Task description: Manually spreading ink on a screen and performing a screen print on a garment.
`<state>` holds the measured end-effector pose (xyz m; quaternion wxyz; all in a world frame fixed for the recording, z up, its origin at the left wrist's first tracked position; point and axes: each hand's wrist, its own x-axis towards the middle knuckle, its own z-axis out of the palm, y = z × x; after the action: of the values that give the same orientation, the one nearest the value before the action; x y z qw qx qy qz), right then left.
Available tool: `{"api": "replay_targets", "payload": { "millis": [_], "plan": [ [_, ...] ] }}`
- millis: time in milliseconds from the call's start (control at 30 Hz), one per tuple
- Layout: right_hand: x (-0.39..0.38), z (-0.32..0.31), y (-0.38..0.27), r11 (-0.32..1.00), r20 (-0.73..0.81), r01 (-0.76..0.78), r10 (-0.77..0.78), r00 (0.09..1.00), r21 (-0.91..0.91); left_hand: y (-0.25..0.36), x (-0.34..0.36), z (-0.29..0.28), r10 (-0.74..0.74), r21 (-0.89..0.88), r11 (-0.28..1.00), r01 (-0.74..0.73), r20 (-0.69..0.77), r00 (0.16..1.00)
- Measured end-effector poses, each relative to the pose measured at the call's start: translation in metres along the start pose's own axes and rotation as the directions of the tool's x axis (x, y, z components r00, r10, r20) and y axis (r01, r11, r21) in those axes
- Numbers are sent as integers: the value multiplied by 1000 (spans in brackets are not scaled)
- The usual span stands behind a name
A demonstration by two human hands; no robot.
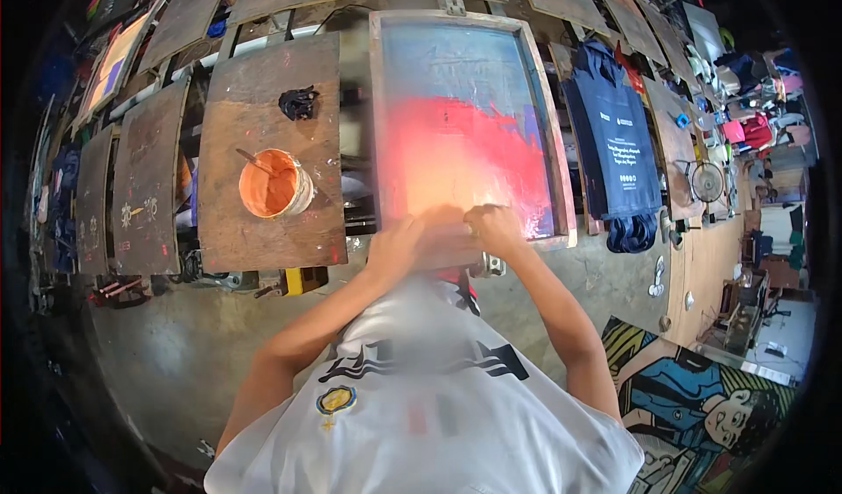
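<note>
A wood-framed printing screen point(379, 125) lies in front of me, with pinkish-red and orange ink point(438, 143) over its lower mesh and bluish mesh above. At its near end, my left hand point(395, 247) and my right hand point(495, 229) are closed on a wide bar, apparently a squeegee point(445, 247), which spans between them. Blur softens its outline, and its lower edge cannot be made out. Left of the screen, a bucket of orange ink point(279, 184) with a stick in it stands on a brown board point(263, 244). A crumpled black cloth point(299, 103) lies behind the bucket.
Several more boards point(151, 178) stand in rows to the left and back. Dark blue printed bags point(616, 134) lie right of the screen. A fan point(706, 181) stands farther right. On the floor at lower right is a painted picture point(693, 397).
</note>
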<state>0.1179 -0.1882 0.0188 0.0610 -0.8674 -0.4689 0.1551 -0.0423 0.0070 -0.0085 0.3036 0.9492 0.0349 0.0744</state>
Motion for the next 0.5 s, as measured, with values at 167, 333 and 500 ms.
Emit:
{"api": "replay_targets", "payload": {
  "millis": [167, 333, 500],
  "plan": [
    [36, -16, 11, 973, -20, 207, -210, 978, -99, -3, 4, 11, -29, -19, 999, 26, -169, 985],
    [9, -6, 0, 996, -66, 65, -69, 995, -57, -2, 25, -14, -19, -11, 1000, 18, -64, 998],
    [-4, -18, -22, 988, 81, -150, 153, 985, -37, -17, 36, -24, 74, 16, 997, -78, 160, 984]
  ]
}}
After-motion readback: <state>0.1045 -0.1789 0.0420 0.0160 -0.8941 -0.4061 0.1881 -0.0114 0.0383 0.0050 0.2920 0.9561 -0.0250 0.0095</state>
